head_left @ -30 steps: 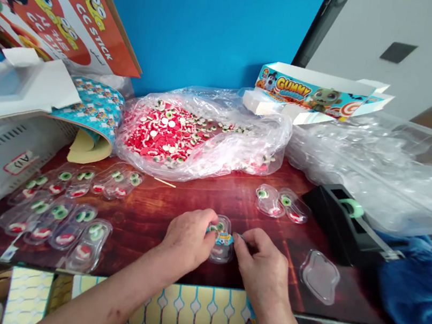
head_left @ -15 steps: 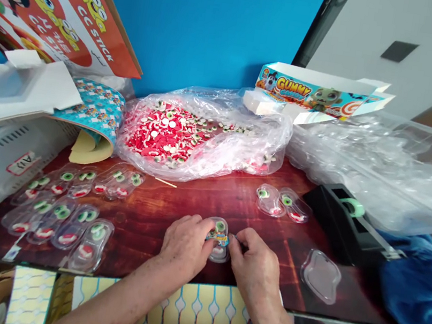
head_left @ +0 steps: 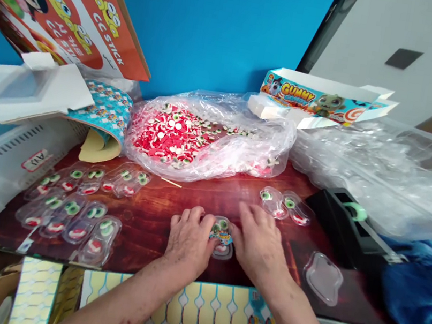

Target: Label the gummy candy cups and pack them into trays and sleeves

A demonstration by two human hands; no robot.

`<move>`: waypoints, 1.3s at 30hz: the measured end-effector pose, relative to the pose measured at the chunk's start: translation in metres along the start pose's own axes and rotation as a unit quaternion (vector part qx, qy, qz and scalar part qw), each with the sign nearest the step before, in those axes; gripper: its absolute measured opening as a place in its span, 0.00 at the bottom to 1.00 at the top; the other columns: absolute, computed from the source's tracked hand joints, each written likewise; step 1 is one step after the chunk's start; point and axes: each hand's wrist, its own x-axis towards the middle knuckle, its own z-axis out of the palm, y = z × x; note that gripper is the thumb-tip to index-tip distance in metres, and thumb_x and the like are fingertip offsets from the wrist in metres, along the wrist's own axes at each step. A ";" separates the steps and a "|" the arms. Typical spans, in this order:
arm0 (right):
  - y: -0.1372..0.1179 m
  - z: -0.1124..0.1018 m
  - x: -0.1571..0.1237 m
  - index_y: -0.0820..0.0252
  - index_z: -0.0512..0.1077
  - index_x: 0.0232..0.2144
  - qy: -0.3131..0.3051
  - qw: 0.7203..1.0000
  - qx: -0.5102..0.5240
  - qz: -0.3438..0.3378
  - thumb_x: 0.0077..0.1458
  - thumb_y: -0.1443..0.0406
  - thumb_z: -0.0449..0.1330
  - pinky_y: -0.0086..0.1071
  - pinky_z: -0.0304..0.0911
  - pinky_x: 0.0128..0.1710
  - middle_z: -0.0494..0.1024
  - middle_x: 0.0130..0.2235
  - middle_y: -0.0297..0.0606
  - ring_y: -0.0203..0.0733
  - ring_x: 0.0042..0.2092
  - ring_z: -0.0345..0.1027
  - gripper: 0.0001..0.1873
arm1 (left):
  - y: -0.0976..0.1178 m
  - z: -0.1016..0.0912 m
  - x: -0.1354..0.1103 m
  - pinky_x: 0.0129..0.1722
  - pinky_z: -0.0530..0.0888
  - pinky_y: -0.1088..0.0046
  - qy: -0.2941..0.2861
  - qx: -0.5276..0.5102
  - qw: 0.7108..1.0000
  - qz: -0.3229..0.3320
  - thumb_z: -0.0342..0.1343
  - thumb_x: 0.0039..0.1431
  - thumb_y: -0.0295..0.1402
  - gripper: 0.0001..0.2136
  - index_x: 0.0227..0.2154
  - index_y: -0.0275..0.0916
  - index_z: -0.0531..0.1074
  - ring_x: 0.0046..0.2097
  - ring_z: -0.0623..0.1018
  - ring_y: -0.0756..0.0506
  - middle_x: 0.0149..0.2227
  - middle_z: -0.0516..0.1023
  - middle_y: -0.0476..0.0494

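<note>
Fingers of the left hand (head_left: 191,242), narrowly parted, hold the left edge of a clear, rounded plastic blister pack (head_left: 222,253); those of the right hand (head_left: 263,242) are spread, gripping nothing visible, thumb contact unclear. With the pack flat on the glossy red-brown bench (head_left: 144,230) between both thumbs, the blue printed label (head_left: 222,236) should be smoothed outward from its centre.

The label (head_left: 222,237) is blue and yellow on a clear pack (head_left: 222,253); the tabletop (head_left: 159,213) streaked red-brown; the sticker sheet (head_left: 197,313) pale yellow with wavy blue lines; the candy pile (head_left: 167,133) red, white and green; the cloth (head_left: 418,292) blue.
</note>
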 end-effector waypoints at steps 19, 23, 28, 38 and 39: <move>-0.018 -0.047 -0.025 0.55 0.63 0.41 -0.143 0.670 0.723 0.082 0.45 0.61 0.63 0.29 0.64 0.26 0.74 0.29 0.31 0.35 0.28 0.68 0.20 | 0.001 -0.034 -0.038 0.27 0.68 0.76 -0.063 -0.684 0.724 -0.069 0.62 0.43 0.42 0.15 0.22 0.33 0.71 0.24 0.71 0.52 0.22 0.73 0.47; -0.023 -0.052 -0.036 0.56 0.65 0.41 -0.149 0.679 0.718 0.048 0.46 0.62 0.62 0.30 0.67 0.30 0.76 0.32 0.33 0.36 0.32 0.70 0.18 | -0.002 -0.037 -0.044 0.26 0.68 0.78 -0.086 -0.669 0.735 -0.068 0.61 0.44 0.41 0.14 0.22 0.33 0.71 0.23 0.70 0.53 0.22 0.74 0.47; -0.027 -0.044 -0.038 0.55 0.64 0.43 -0.128 0.691 0.710 0.041 0.48 0.62 0.60 0.31 0.67 0.31 0.76 0.32 0.33 0.35 0.32 0.70 0.18 | 0.003 -0.036 -0.048 0.23 0.69 0.78 -0.074 -0.676 0.729 -0.078 0.62 0.42 0.42 0.15 0.23 0.33 0.70 0.21 0.69 0.54 0.20 0.72 0.49; -0.041 -0.057 -0.073 0.57 0.70 0.24 0.205 0.939 0.270 -0.052 0.54 0.62 0.55 0.33 0.64 0.31 0.73 0.25 0.37 0.40 0.29 0.67 0.10 | 0.008 -0.022 -0.050 0.27 0.71 0.75 0.123 -0.668 0.724 -0.117 0.62 0.43 0.39 0.12 0.25 0.35 0.71 0.24 0.72 0.51 0.22 0.73 0.52; -0.046 -0.053 -0.075 0.58 0.71 0.24 0.190 0.936 0.290 -0.055 0.55 0.62 0.54 0.33 0.64 0.29 0.73 0.25 0.37 0.39 0.28 0.67 0.10 | 0.011 -0.022 -0.052 0.27 0.72 0.76 0.125 -0.677 0.716 -0.113 0.62 0.44 0.39 0.11 0.25 0.36 0.71 0.24 0.73 0.51 0.22 0.73 0.52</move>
